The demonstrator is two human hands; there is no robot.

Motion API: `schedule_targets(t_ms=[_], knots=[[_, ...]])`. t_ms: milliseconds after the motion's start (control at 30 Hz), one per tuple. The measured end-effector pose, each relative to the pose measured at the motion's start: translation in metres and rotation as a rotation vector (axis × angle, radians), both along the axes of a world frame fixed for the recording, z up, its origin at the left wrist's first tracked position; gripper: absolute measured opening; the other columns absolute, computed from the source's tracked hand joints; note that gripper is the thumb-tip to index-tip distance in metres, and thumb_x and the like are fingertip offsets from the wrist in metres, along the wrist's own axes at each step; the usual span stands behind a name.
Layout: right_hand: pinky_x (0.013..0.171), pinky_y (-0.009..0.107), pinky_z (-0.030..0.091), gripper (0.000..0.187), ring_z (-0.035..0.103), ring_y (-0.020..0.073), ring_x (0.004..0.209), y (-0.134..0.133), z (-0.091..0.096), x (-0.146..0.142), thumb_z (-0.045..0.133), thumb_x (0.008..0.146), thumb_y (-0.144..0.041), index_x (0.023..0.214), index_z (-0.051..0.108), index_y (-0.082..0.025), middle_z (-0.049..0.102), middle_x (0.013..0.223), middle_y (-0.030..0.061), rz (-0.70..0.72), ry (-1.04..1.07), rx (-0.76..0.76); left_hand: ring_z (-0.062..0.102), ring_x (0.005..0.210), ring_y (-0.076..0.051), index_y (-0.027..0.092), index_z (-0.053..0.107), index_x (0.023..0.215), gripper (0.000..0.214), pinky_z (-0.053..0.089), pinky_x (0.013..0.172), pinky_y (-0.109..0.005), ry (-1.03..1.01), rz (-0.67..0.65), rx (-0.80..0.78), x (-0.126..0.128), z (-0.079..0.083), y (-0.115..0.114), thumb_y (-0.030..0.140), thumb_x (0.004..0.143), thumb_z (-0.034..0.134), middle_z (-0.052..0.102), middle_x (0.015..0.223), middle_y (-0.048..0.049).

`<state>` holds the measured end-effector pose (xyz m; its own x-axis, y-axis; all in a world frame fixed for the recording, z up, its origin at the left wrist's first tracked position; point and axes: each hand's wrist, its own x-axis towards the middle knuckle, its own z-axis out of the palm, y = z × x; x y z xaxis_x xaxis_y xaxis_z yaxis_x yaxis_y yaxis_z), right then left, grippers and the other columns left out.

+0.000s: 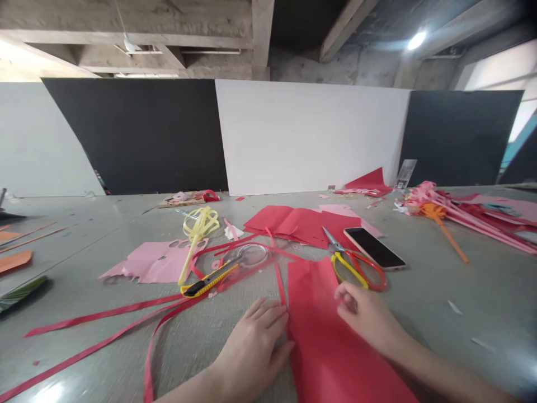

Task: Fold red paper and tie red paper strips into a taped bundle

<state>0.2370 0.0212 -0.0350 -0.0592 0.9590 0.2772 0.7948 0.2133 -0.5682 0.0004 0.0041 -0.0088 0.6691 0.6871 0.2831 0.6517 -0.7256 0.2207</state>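
A long red sheet of paper (319, 324) lies in front of me, running toward the near edge of the view. My left hand (258, 341) lies flat along its left edge, fingers stretched out and close to a thin red paper strip (279, 282). Over the right edge of the sheet is my right hand (364, 313), its fingers curled in. Whether anything is pinched in them is hidden. Just beyond this hand lie scissors (356, 267) with yellow and orange handles. A yellow utility knife (210, 281) rests to the left, beside a clear tape roll (254, 254).
Several red paper strips (104, 315) trail to the left. Farther back are a stack of red paper (289, 221), a phone (375, 246), cut pink paper (146, 263) and a yellow paper-strip shape (201, 224). Pink strips (461, 210) and an orange one (451, 238) lie far right.
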Motion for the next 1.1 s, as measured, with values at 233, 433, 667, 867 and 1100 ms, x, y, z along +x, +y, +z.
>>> schedule_targets(t_ms=[233,433,667,867,1100], knots=[[0.051,0.022,0.041,0.011,0.054,0.0126,0.052,-0.0008,0.0013,0.0032,0.042,0.07,-0.014,0.074,0.05,-0.021,0.055,0.057,-0.0024,0.065,0.031,0.003,0.05,0.108,-0.024,0.02,0.052,0.115,0.034,0.035,0.096,-0.045,0.034,0.015,0.023,-0.0013,-0.0016,0.0007,0.023,0.081,0.048,0.057,0.115,-0.006],[0.058,0.025,0.043,0.014,0.059,0.0166,0.066,0.0005,0.0048,0.0036,0.044,0.076,-0.021,0.081,0.056,-0.021,0.063,0.07,0.0011,0.095,0.06,0.004,0.047,0.11,-0.025,0.02,0.048,0.118,0.038,0.034,0.096,-0.045,0.043,0.053,0.038,-0.0037,-0.0016,0.0024,0.03,0.082,0.048,0.054,0.119,-0.006],[0.056,0.024,0.042,0.013,0.057,0.0152,0.061,0.0025,0.0043,0.0038,0.042,0.078,-0.022,0.077,0.055,-0.02,0.062,0.067,0.0009,0.083,0.088,-0.009,0.053,0.101,-0.022,0.018,0.058,0.103,0.023,0.032,0.098,-0.046,0.056,0.014,0.054,-0.0012,0.0003,-0.0003,0.022,0.081,0.05,0.062,0.105,-0.0056],[0.054,0.022,0.041,0.014,0.056,0.0135,0.059,0.0027,0.0024,0.0017,0.041,0.074,-0.013,0.073,0.053,-0.019,0.059,0.064,0.0,0.115,0.07,-0.04,0.056,0.095,-0.022,0.016,0.059,0.096,0.019,0.034,0.096,-0.046,0.01,-0.012,0.06,0.0011,-0.0018,0.0001,0.017,0.078,0.051,0.063,0.1,-0.0068],[0.049,0.02,0.036,0.016,0.049,0.0117,0.051,-0.001,0.0054,-0.0025,0.041,0.064,-0.006,0.065,0.049,-0.019,0.049,0.053,-0.0039,0.085,-0.025,-0.041,0.056,0.096,-0.022,0.016,0.059,0.098,0.021,0.033,0.097,-0.047,-0.001,-0.011,0.052,0.0007,-0.0041,0.001,0.016,0.077,0.052,0.063,0.1,-0.0061]])
